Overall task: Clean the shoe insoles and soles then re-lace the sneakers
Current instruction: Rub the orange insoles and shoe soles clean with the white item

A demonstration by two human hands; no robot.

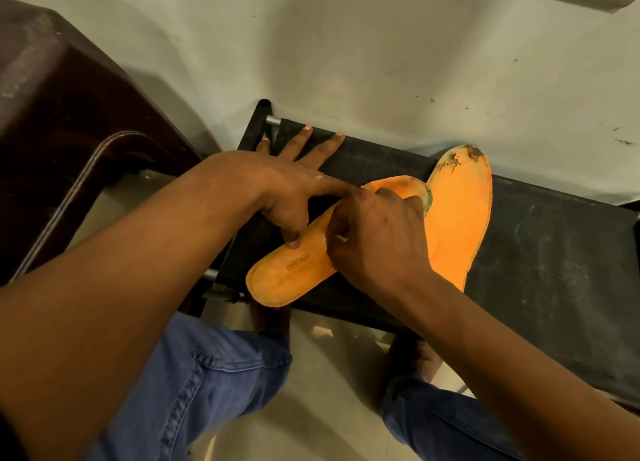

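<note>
Two orange insoles lie crossed on a black fabric rack shelf (pixel 554 259). The near insole (pixel 287 277) points its heel toward me and bears a printed word. The far insole (pixel 464 211) lies under it, its toe dirty and frayed. My left hand (pixel 291 186) lies across the near insole, thumb pressing its middle, index finger along its edge, other fingers spread flat on the shelf. My right hand (pixel 377 232) is curled over the near insole and pinches a small white scrap (pixel 337 239) against it. No sneakers or laces are in view.
A dark brown cabinet or stool (pixel 62 114) stands at the left, close to the rack's metal tube corner (pixel 266 114). A scuffed white wall (pixel 381 62) rises behind the shelf. My jeans-clad knees (pixel 207 374) and bare feet sit below, on a pale tiled floor.
</note>
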